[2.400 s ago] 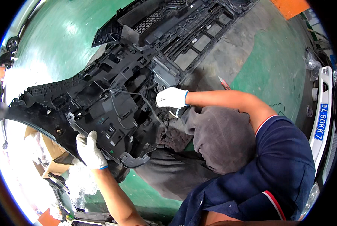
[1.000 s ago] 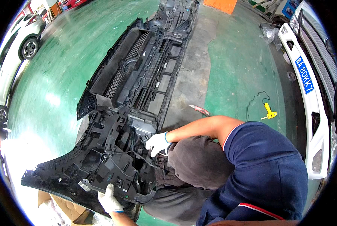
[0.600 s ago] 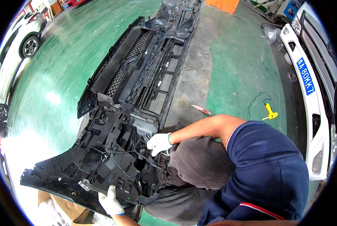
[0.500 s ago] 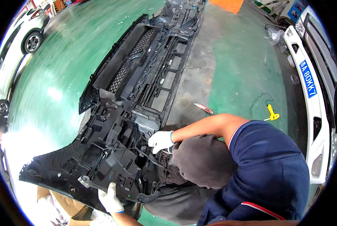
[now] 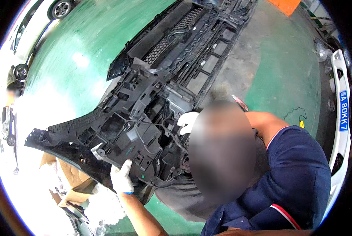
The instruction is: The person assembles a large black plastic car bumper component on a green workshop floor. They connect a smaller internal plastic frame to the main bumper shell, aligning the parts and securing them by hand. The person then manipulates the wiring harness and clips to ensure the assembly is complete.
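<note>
A long black car bumper assembly (image 5: 117,141) lies with its ribbed, clipped inner side facing up. My left hand (image 5: 122,179), in a white glove, holds its near lower edge, thumb on top and fingers out of sight beneath. Close to that hand, a pale metal bracket (image 5: 97,151) is fixed to the panel. My right hand (image 5: 187,121), also gloved, rests with curled fingers at the dark wiring below a grey panel (image 5: 180,101). What those fingers hold, if anything, is hidden. A blurred oval patch covers the area beside my right wrist.
Cardboard (image 5: 71,177) and clear plastic wrap (image 5: 105,206) lie beyond the near edge. A red-and-white knife-like tool (image 5: 239,103) sits past my right forearm. A yellow tool (image 5: 302,124) shows behind my shoulder. At right stands a white car bumper (image 5: 337,118); a white car (image 5: 34,29) is far left.
The whole view has shifted, so the bumper sits farther right and higher in the picture. Both hands keep about the same places on it. My sleeve now hides most of the yellow tool.
</note>
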`<state>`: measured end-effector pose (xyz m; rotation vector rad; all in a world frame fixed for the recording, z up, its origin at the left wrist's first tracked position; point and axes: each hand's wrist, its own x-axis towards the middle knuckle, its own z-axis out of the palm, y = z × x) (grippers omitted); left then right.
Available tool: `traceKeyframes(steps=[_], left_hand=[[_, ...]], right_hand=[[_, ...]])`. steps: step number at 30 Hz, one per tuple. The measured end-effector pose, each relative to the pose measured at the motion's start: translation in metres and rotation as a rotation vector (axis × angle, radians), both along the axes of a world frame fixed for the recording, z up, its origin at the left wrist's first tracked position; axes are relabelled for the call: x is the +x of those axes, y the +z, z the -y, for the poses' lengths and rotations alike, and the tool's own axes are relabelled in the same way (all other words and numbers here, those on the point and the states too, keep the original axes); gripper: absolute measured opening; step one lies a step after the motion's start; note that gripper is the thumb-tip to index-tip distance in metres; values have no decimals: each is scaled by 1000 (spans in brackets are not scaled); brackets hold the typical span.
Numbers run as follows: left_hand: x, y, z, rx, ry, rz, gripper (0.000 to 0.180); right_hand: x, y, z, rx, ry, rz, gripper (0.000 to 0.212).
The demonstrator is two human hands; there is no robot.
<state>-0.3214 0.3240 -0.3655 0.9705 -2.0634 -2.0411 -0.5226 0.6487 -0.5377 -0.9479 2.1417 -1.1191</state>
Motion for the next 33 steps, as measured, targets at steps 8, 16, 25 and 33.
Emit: traceKeyframes(steps=[8, 16, 25, 33], left_hand=[[-3, 6, -10, 36, 16, -20, 46], [5, 16, -4, -79, -29, 34, 42], [11, 21, -4, -102, 7, -27, 39], [9, 18, -3, -176, -53, 75, 39]], right_hand=[[-7, -3, -1, -36, 0, -56, 45], [5, 3, -1, -250, 77, -102, 43], [7, 20, 29, 45, 63, -141, 35], [-2, 10, 29, 50, 72, -146, 36]])
